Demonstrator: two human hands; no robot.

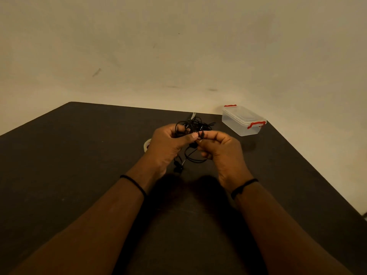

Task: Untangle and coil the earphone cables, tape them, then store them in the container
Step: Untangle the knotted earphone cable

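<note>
A tangled bunch of black earphone cables (193, 126) is held up over the dark table (79, 155) between both hands. My left hand (168, 147) grips the tangle from the left, thumb pressed toward the middle. My right hand (220, 151) pinches a strand at its top. Loops and earbuds (178, 165) dangle below the hands. A roll of tape (147, 144) lies on the table, mostly hidden behind my left hand. The clear plastic container (242, 122) with red clips stands shut at the back right.
The table's far edge meets a pale wall (178, 56) just behind the cables. Its right edge runs diagonally down past the container. A black band circles each wrist.
</note>
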